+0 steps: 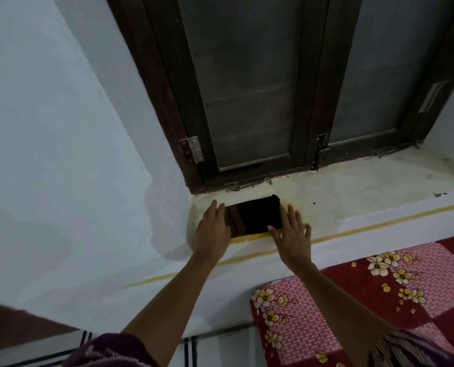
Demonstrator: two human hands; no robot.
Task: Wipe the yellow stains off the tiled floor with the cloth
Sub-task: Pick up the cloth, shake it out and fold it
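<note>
A dark folded cloth [255, 215] with brown stripes lies flat on the pale window sill [353, 192], at its left end. My left hand [212, 229] rests flat on the cloth's left edge with its fingers spread. My right hand [292, 231] lies flat at the cloth's right edge, fingers apart. A yellow stain [243, 238] shows at the sill's front edge just below the cloth, and a faint yellow ring [297, 205] shows beside its right end. Neither hand grips the cloth.
A dark wooden window frame [191, 107] with frosted panes and a metal latch [249, 184] stands right behind the cloth. Yellow lines [366, 226] run along the white wall below the sill. A red floral bedspread [379, 300] lies at lower right. Tiled floor [215, 348] shows at the bottom.
</note>
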